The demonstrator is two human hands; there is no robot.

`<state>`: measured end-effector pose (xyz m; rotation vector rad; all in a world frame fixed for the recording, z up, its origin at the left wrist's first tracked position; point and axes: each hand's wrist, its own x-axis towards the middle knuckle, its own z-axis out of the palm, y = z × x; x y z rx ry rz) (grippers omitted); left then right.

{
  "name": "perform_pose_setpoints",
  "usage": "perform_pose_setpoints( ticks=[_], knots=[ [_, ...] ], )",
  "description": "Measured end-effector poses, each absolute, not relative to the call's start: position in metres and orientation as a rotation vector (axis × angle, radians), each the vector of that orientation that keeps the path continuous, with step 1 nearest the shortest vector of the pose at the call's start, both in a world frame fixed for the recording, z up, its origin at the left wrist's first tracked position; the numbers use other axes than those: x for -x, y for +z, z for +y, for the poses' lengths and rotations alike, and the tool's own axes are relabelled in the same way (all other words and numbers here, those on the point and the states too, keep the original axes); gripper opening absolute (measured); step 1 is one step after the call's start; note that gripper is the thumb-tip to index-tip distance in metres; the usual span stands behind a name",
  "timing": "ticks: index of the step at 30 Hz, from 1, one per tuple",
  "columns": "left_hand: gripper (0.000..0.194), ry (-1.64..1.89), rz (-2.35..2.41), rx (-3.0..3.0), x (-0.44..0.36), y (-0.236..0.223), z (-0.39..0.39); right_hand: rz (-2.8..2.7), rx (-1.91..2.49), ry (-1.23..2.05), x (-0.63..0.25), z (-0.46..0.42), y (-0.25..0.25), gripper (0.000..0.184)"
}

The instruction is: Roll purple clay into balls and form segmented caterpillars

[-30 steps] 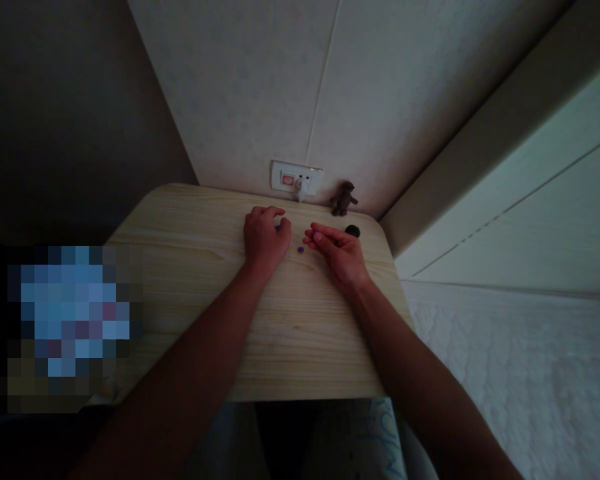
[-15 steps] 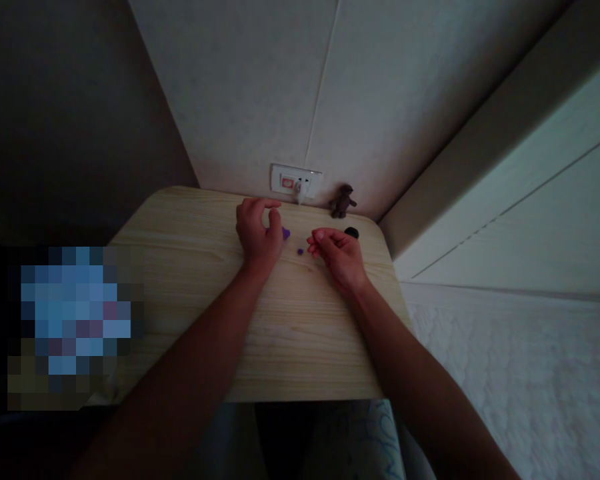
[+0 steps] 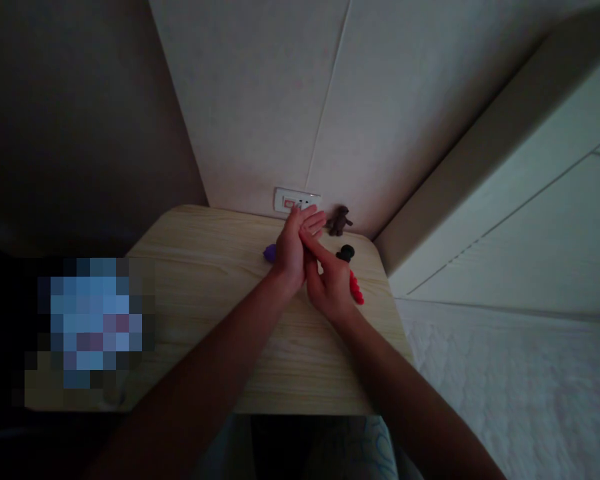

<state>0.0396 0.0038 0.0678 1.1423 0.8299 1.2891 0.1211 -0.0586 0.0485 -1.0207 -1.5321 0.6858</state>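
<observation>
My left hand [image 3: 294, 248] is raised over the table with its fingers stretched out and its palm turned to the right. Against that palm rests the pointing finger of my right hand [image 3: 329, 273], whose thumb stands apart below. Whether a small piece sits between finger and palm is hidden. A purple lump [image 3: 269, 253] pokes out on the left of my left hand. To the right of my right hand lie a black rounded piece [image 3: 347, 253] and a row of red beads or lumps [image 3: 357, 289].
A small dark brown bear-like figure [image 3: 339, 221] stands at the table's back edge, by the wall socket [image 3: 283, 200]. The wooden table [image 3: 200, 307] ends at a white cabinet [image 3: 510, 247] and a pale quilted surface [image 3: 470, 373] on the right. A blurred-out blue patch [image 3: 90, 320] covers the left.
My hands have come together, the left moving right and the right finger now touching its palm. The red piece has come into sight; the small purple bit on the table is now hidden.
</observation>
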Motion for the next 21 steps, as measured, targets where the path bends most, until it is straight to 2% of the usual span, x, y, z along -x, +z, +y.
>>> perform_pose_setpoints(
  ticks=[6, 12, 18, 21],
  knots=[
    [0.069, 1.281, 0.592, -0.880, -0.059, 0.115, 0.000, -1.672, 0.852, 0.572, -0.126, -0.057, 0.085, 0.059],
    [0.048, 1.379, 0.318, -1.081, -0.083, 0.141, -0.016, -1.573, 0.901, 0.415, -0.144, -0.004, 0.126, 0.073],
    [0.069, 1.481, 0.427, -1.053, -0.033, 0.170, 0.009, -1.846, 0.809, 0.414, -0.104, -0.027, 0.145, 0.082],
    [0.064, 1.517, 0.475, -1.077, -0.011, 0.178, 0.020, -1.874, 0.706, 0.446, -0.082, -0.045, 0.146, 0.081]
  ],
)
